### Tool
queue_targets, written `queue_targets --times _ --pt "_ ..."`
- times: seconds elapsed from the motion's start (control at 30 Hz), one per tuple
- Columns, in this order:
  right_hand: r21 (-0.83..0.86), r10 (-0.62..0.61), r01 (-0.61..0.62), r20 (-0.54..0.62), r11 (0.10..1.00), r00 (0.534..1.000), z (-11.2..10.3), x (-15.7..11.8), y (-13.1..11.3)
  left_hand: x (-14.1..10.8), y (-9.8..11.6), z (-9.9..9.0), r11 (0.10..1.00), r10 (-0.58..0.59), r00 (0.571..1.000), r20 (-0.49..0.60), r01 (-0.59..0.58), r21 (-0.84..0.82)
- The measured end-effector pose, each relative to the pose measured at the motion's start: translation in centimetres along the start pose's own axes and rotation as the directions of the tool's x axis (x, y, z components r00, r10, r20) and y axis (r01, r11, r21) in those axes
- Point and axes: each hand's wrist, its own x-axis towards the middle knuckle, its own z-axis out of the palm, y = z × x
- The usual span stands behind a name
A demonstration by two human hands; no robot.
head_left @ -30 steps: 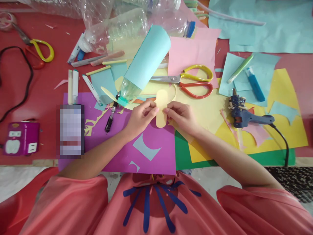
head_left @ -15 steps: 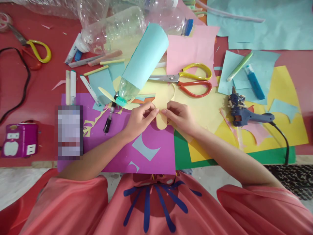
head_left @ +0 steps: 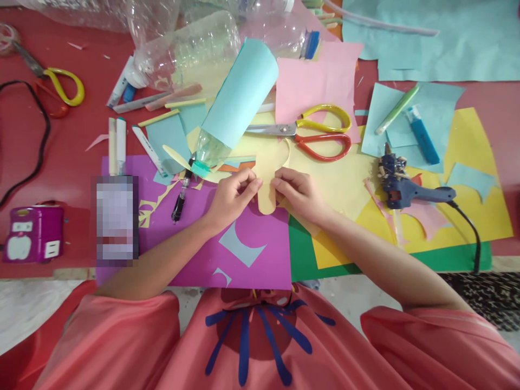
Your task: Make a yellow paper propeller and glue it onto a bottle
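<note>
A pale yellow paper strip with a rounded lower end [head_left: 266, 199] is pinched at its left edge by my left hand [head_left: 235, 194]. My right hand [head_left: 298, 192] has its thumb and fingers closed on the strip's right edge. Just beyond, scissors with yellow and red handles [head_left: 300, 130] lie on pale yellow paper. To the left of them a plastic bottle wrapped in light blue paper [head_left: 244, 92] slants with its green cap toward me. By that cap are yellow paper pieces [head_left: 176, 156] and a black pen [head_left: 181, 192].
A blue glue gun [head_left: 406, 189] with a black cord lies at right on yellow paper. Purple paper [head_left: 195, 244] with blue scraps spreads before me. Clear bottles [head_left: 195, 43] crowd the back; a pixelated phone-like object [head_left: 117, 219] and a purple box [head_left: 34, 233] sit at left.
My right thumb has slid slightly to the right, from over the strip to its edge. My left hand stays pinched on the strip, and the other things look unmoved.
</note>
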Motion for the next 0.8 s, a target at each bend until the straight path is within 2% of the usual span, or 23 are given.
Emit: queue_targets --times 0.23,0.5,0.8 --pt "0.043 0.042 -0.042 0.012 0.998 0.999 0.02 -0.03 0.31 -0.06 -0.13 -0.03 1.000 0.015 1.000 0.007 -0.015 0.026" --pt "-0.042 0.008 -0.007 0.026 0.999 1.000 0.01 -0.09 0.65 -0.15 -0.36 -0.02 0.997 0.007 1.000 0.026 -0.009 0.078" --pt "0.001 0.007 -0.007 0.012 1.000 1.000 0.03 -0.10 0.51 0.00 -0.16 -0.09 1.000 -0.016 1.000 0.023 0.015 0.021"
